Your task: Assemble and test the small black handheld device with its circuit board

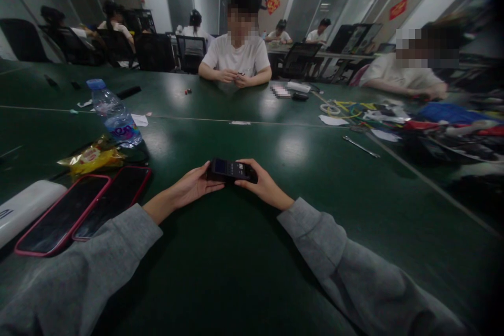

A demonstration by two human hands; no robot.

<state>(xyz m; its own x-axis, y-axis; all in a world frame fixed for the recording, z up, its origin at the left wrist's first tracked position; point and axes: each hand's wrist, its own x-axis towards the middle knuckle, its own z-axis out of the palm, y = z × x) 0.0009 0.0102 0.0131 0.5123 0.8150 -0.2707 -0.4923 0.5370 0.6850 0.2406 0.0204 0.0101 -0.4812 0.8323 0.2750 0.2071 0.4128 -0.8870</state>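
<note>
A small black handheld device (228, 168) with a dark screen and light button markings lies between my two hands, just over the green table (228, 252). At its left end, the fingers of my left hand (193, 185) close around the edge beside the screen. My right hand (263, 184) grips the opposite end, with the thumb on the near side and fingers over the far side. The exact kind of device is too small to tell. Its underside is hidden.
On the left are two phones with red edges (65, 215) (118, 202), a white power bank (29, 207), a yellow wrapper (92, 157) and a water bottle (114, 113). A wrench (360, 147) and tangled cables (354, 110) lie right. A person (238, 55) sits opposite.
</note>
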